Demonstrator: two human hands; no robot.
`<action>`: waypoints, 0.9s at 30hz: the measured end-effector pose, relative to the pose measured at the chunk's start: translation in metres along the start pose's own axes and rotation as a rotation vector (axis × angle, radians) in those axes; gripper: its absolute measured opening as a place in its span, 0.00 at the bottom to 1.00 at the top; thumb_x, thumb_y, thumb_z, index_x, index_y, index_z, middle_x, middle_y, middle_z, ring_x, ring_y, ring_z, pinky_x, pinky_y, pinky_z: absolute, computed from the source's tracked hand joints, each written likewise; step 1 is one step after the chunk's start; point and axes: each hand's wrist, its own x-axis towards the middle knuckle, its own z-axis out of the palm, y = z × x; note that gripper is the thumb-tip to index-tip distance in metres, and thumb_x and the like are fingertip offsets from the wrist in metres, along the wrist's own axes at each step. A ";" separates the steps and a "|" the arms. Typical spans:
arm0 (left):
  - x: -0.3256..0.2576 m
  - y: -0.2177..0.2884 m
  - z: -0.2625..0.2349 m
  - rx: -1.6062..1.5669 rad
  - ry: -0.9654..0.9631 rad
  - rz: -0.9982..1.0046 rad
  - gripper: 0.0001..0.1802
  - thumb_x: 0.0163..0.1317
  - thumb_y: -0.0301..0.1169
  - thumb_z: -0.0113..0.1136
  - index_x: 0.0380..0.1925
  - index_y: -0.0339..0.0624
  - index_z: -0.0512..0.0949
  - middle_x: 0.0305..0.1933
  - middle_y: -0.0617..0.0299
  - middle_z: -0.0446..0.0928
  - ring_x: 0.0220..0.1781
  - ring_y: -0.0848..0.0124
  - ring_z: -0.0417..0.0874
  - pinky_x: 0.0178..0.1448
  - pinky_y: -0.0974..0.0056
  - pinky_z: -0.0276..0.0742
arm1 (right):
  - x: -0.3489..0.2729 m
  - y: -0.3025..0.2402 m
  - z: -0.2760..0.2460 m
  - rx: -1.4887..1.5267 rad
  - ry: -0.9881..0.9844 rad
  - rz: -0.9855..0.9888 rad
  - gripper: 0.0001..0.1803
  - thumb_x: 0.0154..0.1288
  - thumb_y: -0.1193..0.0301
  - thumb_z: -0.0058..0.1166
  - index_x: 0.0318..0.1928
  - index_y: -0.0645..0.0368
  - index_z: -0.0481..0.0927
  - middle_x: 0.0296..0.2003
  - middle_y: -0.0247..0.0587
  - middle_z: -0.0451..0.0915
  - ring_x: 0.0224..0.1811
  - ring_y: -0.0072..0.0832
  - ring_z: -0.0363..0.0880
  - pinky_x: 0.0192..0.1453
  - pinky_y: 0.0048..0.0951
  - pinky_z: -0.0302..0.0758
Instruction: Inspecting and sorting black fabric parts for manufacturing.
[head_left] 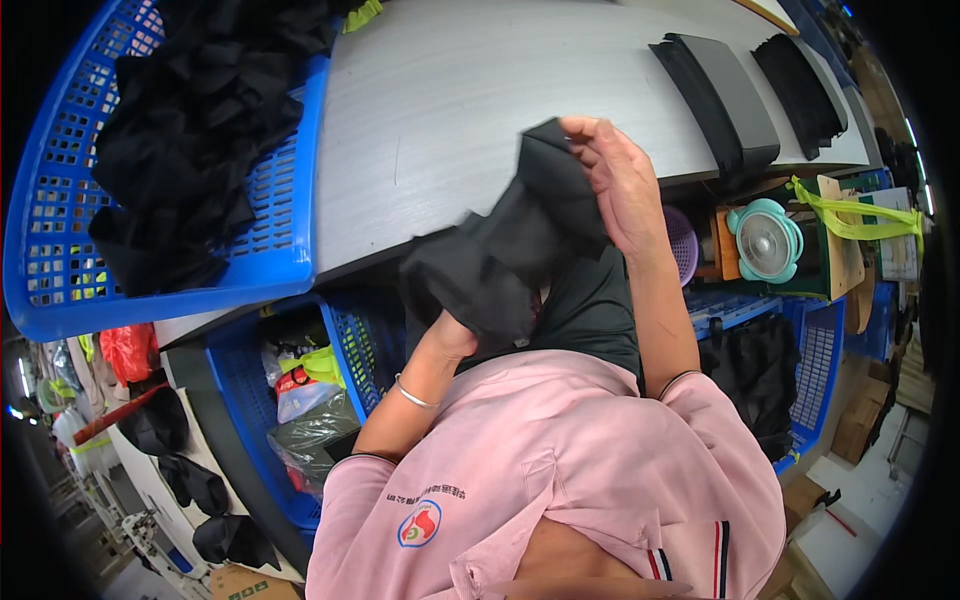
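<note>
A piece of black fabric (500,255) hangs in front of me, stretched between my two hands at the table's near edge. My right hand (625,185) pinches its upper corner between thumb and fingers. Lower down and to the left, my left hand (455,335) is at the fabric's other end; the cloth covers its fingers, and its hold is judged from how the piece is held up. Folds and open flaps show along the fabric, which looks slightly blurred on its left side.
A blue basket (165,315) heaped with black fabric pieces (200,150) stands left on the grey table (430,110). Two stacks of black pieces (715,100) lie at the right. Below are another blue basket (235,400) with bags, a crate (815,370) and a small turquoise fan (768,240).
</note>
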 end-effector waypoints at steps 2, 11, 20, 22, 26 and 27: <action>0.011 0.032 0.019 -0.651 0.403 -0.058 0.33 0.77 0.49 0.42 0.74 0.41 0.59 0.78 0.54 0.59 0.76 0.58 0.64 0.81 0.54 0.55 | -0.004 -0.004 0.004 -0.179 -0.003 -0.251 0.20 0.79 0.61 0.47 0.54 0.67 0.79 0.50 0.42 0.82 0.51 0.26 0.81 0.59 0.28 0.75; 0.023 0.022 -0.007 -0.912 -0.141 0.221 0.33 0.78 0.50 0.40 0.74 0.41 0.59 0.77 0.52 0.61 0.76 0.57 0.65 0.80 0.53 0.59 | -0.033 0.027 0.026 -1.433 0.090 -0.944 0.31 0.50 0.80 0.67 0.59 0.62 0.77 0.60 0.49 0.75 0.58 0.47 0.76 0.63 0.41 0.73; 0.015 -0.020 0.001 -0.871 -0.261 0.159 0.29 0.75 0.49 0.48 0.66 0.41 0.69 0.63 0.57 0.76 0.63 0.63 0.77 0.69 0.56 0.73 | -0.015 0.056 -0.003 -1.478 0.401 -0.922 0.19 0.52 0.83 0.58 0.48 0.65 0.80 0.46 0.47 0.80 0.37 0.43 0.83 0.40 0.36 0.79; 0.011 -0.018 0.009 -0.404 -0.076 0.202 0.26 0.75 0.49 0.48 0.63 0.43 0.72 0.58 0.61 0.79 0.58 0.66 0.80 0.63 0.59 0.78 | -0.016 0.054 -0.006 -1.235 0.257 -0.699 0.15 0.55 0.84 0.57 0.44 0.64 0.82 0.48 0.47 0.80 0.37 0.44 0.84 0.40 0.34 0.80; 0.033 -0.002 -0.037 -0.842 -0.155 0.136 0.25 0.75 0.49 0.49 0.61 0.45 0.75 0.57 0.62 0.79 0.58 0.68 0.80 0.61 0.60 0.79 | -0.037 0.015 -0.015 -0.637 -0.213 -0.414 0.04 0.60 0.79 0.61 0.31 0.65 0.78 0.48 0.44 0.79 0.50 0.37 0.79 0.62 0.36 0.73; 0.036 0.014 -0.046 -0.752 -0.020 0.124 0.24 0.75 0.49 0.49 0.61 0.44 0.75 0.57 0.61 0.79 0.57 0.68 0.81 0.61 0.60 0.80 | -0.037 0.008 -0.029 -0.573 -0.418 -0.436 0.10 0.60 0.76 0.62 0.27 0.65 0.74 0.49 0.43 0.77 0.57 0.36 0.73 0.70 0.40 0.64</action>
